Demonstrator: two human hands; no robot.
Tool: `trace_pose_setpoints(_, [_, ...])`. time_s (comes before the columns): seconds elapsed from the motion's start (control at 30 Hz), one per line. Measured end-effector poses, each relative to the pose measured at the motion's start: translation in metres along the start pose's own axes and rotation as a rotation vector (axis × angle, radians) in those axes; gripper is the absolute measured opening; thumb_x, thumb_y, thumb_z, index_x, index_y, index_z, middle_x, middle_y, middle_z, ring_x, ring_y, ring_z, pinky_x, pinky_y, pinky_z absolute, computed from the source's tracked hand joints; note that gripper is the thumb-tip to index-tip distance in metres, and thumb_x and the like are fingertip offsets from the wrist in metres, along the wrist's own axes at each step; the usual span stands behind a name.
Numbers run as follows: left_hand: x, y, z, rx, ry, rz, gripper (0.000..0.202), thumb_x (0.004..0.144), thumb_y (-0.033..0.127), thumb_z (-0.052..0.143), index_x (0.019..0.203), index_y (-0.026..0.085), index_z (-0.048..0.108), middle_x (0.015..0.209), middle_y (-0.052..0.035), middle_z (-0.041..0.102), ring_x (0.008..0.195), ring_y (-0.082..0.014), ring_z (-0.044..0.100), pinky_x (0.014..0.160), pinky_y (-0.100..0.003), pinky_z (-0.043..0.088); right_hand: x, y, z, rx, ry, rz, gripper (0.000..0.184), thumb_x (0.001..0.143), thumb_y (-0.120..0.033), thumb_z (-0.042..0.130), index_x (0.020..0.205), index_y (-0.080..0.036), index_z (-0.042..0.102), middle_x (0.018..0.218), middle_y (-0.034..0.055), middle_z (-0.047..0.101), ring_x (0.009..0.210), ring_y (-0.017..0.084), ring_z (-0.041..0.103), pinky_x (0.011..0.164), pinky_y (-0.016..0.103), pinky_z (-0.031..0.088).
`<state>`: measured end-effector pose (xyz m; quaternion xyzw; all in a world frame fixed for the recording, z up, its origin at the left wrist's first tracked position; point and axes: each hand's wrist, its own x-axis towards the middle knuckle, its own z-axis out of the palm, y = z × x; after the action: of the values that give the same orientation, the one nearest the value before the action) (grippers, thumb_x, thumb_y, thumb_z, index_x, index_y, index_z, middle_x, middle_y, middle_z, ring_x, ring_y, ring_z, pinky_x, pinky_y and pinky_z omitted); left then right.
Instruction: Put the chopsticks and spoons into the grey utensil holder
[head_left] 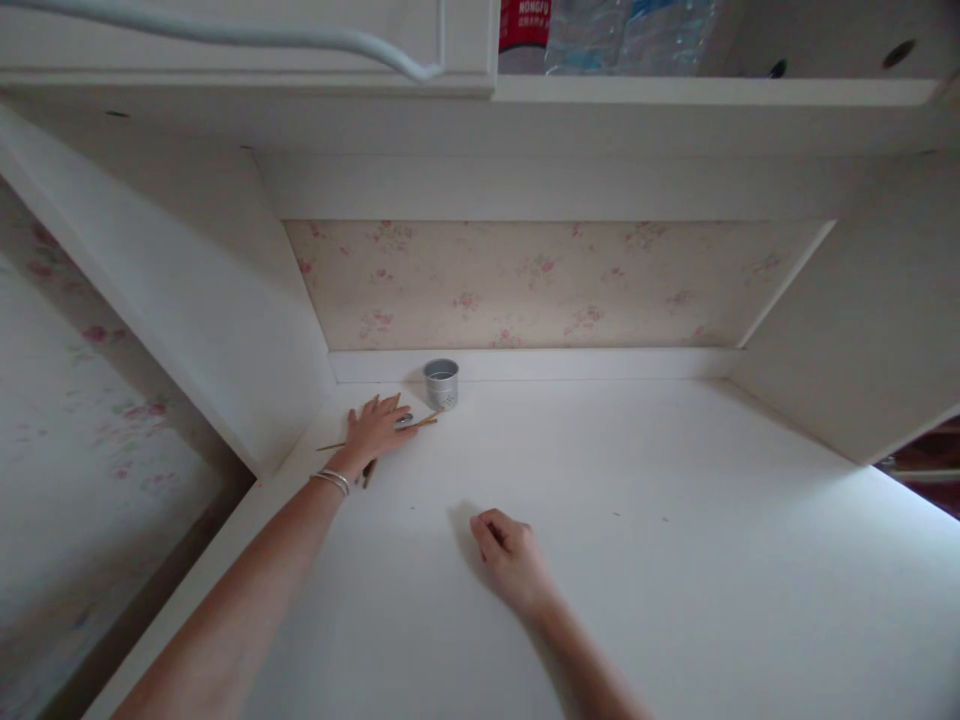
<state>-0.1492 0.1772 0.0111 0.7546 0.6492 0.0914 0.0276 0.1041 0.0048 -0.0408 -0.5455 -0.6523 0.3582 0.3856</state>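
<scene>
My left hand (375,430) lies flat with fingers spread over several thin brown sticks (427,419), at the back left of the white tabletop. Stick ends poke out around the palm and fingers; the rest is hidden under the hand. A small shiny dark item (403,421) shows by the fingers, too small to name. Just beyond and to the right, a grey metal cup (441,384) with small holes stands upright near the back edge. My right hand (510,560) rests curled into a loose fist on the tabletop, nearer to me, with nothing visible in it.
A white tabletop (600,600) runs between side panels. Low overhead hangs a shelf (570,125) holding clear plastic bottles (630,40) and a red package (524,25). A white cable (247,32) droops at the top left. Tiny specks lie on the tabletop.
</scene>
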Motion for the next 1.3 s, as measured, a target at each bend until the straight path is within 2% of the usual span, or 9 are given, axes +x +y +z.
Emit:
trace_pose_setpoints(0.13, [0.020, -0.018, 0.009, -0.035, -0.176, -0.045, 0.069, 0.081, 0.073, 0.037, 0.137, 0.034, 0.049, 0.158, -0.0032, 0.022, 0.143, -0.0449, 0.006, 0.102, -0.073, 0.014, 0.003, 0.001, -0.002, 0.005, 0.004, 0.010, 0.041, 0.093, -0.046, 0.043, 0.071, -0.018, 0.062, 0.055, -0.0027, 0.050, 0.053, 0.011, 0.044, 0.051, 0.022, 0.030])
trace_pose_setpoints(0.3, [0.013, -0.024, 0.020, -0.080, -0.189, -0.009, 0.071, 0.080, 0.071, 0.040, 0.140, 0.033, 0.046, 0.153, -0.0051, 0.034, 0.145, -0.0407, 0.002, 0.105, -0.068, 0.018, 0.004, -0.001, -0.003, 0.029, -0.004, 0.042, 0.040, 0.093, -0.046, 0.043, 0.070, -0.018, 0.061, 0.055, -0.0030, 0.050, 0.053, 0.011, 0.044, 0.051, 0.022, 0.030])
trace_pose_setpoints(0.5, [-0.039, -0.020, 0.026, -0.031, -0.079, 0.082, 0.055, 0.088, 0.054, 0.038, 0.135, 0.029, 0.051, 0.144, -0.0034, 0.048, 0.146, -0.0300, 0.015, 0.116, -0.053, 0.011, 0.004, 0.001, -0.001, 0.006, -0.010, 0.028, 0.039, 0.092, -0.046, 0.043, 0.075, -0.018, 0.064, 0.054, -0.0027, 0.051, 0.052, 0.012, 0.045, 0.050, 0.022, 0.029])
trace_pose_setpoints(0.77, [-0.129, -0.013, 0.016, -0.018, -0.052, 0.139, 0.051, 0.090, 0.052, 0.039, 0.133, 0.028, 0.053, 0.141, -0.0034, 0.050, 0.139, -0.0301, 0.028, 0.114, -0.047, 0.025, -0.002, -0.004, 0.000, -0.056, -0.007, -0.023, 0.039, 0.091, -0.045, 0.044, 0.074, -0.018, 0.066, 0.056, -0.0015, 0.055, 0.053, 0.012, 0.048, 0.052, 0.023, 0.033])
trace_pose_setpoints(1.0, [-0.154, -0.008, 0.012, -0.007, -0.021, 0.098, 0.053, 0.089, 0.054, 0.043, 0.135, 0.030, 0.051, 0.147, -0.0051, 0.043, 0.139, -0.0320, 0.030, 0.111, -0.049, 0.029, -0.003, -0.009, 0.004, -0.040, -0.012, 0.023, 0.040, 0.090, -0.045, 0.044, 0.067, -0.019, 0.064, 0.055, -0.0013, 0.056, 0.052, 0.012, 0.048, 0.050, 0.022, 0.031])
trace_pose_setpoints(1.1, [-0.152, 0.001, 0.005, 0.002, 0.024, 0.021, 0.059, 0.086, 0.058, 0.047, 0.139, 0.032, 0.045, 0.153, -0.0050, 0.035, 0.142, -0.0377, 0.021, 0.108, -0.060, 0.025, 0.016, -0.019, 0.002, -0.028, -0.084, 0.046, 0.038, 0.091, -0.042, 0.043, 0.067, -0.019, 0.062, 0.055, -0.0015, 0.058, 0.049, 0.010, 0.050, 0.048, 0.021, 0.033])
trace_pose_setpoints(1.17, [-0.151, 0.015, -0.002, 0.002, 0.094, 0.017, 0.060, 0.085, 0.057, 0.049, 0.139, 0.030, 0.046, 0.151, -0.0072, 0.038, 0.141, -0.0390, 0.021, 0.109, -0.064, 0.018, 0.039, -0.030, -0.002, -0.047, -0.130, 0.032, 0.030, 0.090, -0.037, 0.045, 0.077, -0.019, 0.064, 0.060, -0.0014, 0.063, 0.048, 0.010, 0.052, 0.049, 0.021, 0.037])
trace_pose_setpoints(1.23, [-0.151, 0.035, -0.008, -0.025, 0.168, 0.071, 0.053, 0.087, 0.052, 0.048, 0.133, 0.026, 0.052, 0.145, -0.0101, 0.046, 0.138, -0.0368, 0.029, 0.112, -0.061, 0.016, 0.070, -0.044, -0.006, -0.090, -0.154, 0.021, 0.021, 0.088, -0.033, 0.048, 0.092, -0.020, 0.065, 0.066, -0.0010, 0.067, 0.047, 0.010, 0.054, 0.050, 0.022, 0.039])
trace_pose_setpoints(1.3, [-0.153, 0.060, -0.008, -0.105, 0.200, 0.153, 0.042, 0.091, 0.044, 0.044, 0.126, 0.025, 0.058, 0.136, -0.0108, 0.053, 0.133, -0.0317, 0.038, 0.113, -0.053, 0.022, 0.105, -0.059, -0.008, -0.155, -0.149, 0.008, 0.028, 0.087, -0.033, 0.052, 0.110, -0.021, 0.061, 0.071, 0.0005, 0.069, 0.049, 0.012, 0.057, 0.053, 0.024, 0.041])
